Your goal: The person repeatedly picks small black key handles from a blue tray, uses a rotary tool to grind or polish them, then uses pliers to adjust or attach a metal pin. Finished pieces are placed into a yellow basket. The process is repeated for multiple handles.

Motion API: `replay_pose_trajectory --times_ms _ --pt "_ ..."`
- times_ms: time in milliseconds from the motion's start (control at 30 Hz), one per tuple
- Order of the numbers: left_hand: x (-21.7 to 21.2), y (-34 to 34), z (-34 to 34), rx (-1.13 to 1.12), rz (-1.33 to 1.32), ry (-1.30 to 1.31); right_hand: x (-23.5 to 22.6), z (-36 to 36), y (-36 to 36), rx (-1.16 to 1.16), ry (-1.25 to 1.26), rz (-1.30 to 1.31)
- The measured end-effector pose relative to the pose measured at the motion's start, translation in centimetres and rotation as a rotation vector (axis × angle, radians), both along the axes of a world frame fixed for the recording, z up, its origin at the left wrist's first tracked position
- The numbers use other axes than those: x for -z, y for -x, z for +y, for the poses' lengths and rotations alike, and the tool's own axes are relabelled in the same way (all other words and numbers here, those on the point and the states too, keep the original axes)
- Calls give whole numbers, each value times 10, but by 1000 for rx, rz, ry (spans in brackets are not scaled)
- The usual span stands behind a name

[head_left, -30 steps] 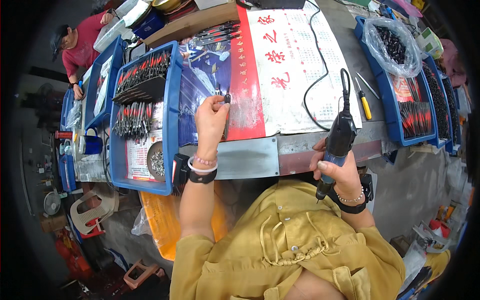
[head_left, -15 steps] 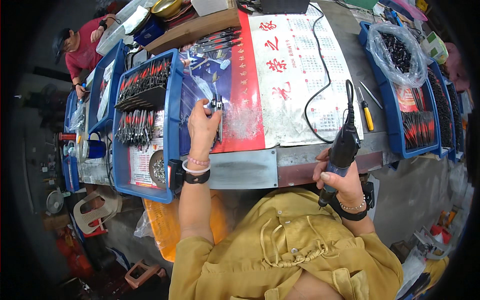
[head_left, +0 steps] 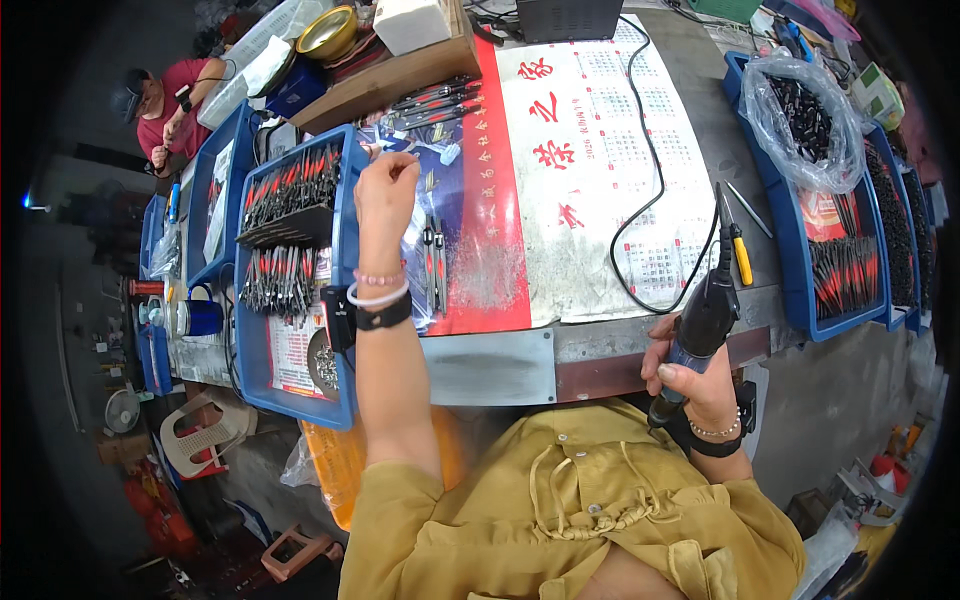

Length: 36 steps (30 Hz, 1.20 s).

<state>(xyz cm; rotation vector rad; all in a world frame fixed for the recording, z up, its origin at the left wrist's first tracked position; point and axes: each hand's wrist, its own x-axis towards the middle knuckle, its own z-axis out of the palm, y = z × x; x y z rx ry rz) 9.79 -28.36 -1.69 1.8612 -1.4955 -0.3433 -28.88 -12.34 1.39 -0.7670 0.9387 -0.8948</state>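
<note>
My right hand is wrapped round a black corded electric screwdriver, its cord end up and its tip pointing down toward my lap. Over the table's left part, beside the wall of a blue bin, my left hand is raised with thumb and fingertips together; whatever they pinch, if anything, is too small to make out. Two slim black-and-silver tools lie side by side on the table mat to the right of my left wrist. Inside the bin stand rows of black-and-red slim tools.
Small metal parts fill a round dish in the bin. More slim tools lie at the back by a wooden board. At right are a yellow-handled screwdriver and another blue bin. A co-worker sits far left.
My left hand has left the two slim tools on the mat and moved up and left. My right hand still holds the electric screwdriver, now slightly lower. The view has shifted slightly.
</note>
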Motion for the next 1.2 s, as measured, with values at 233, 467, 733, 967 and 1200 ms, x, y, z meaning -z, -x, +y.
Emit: replay_pose_trajectory --times_ms 233,467,733,967,1200 --pt "24 -13 -54 112 -50 61 2 -1 7 46 -15 2" --pt "60 -11 -105 313 -188 239 0 1 7 25 -18 -26" --pt "56 11 -112 259 -636 77 -2 4 5 4 -55 32" --pt "-32 58 -30 167 -87 316 -7 14 2 -28 27 16" --pt "-47 143 177 413 1118 -368 -9 30 -1 -16 87 -18"
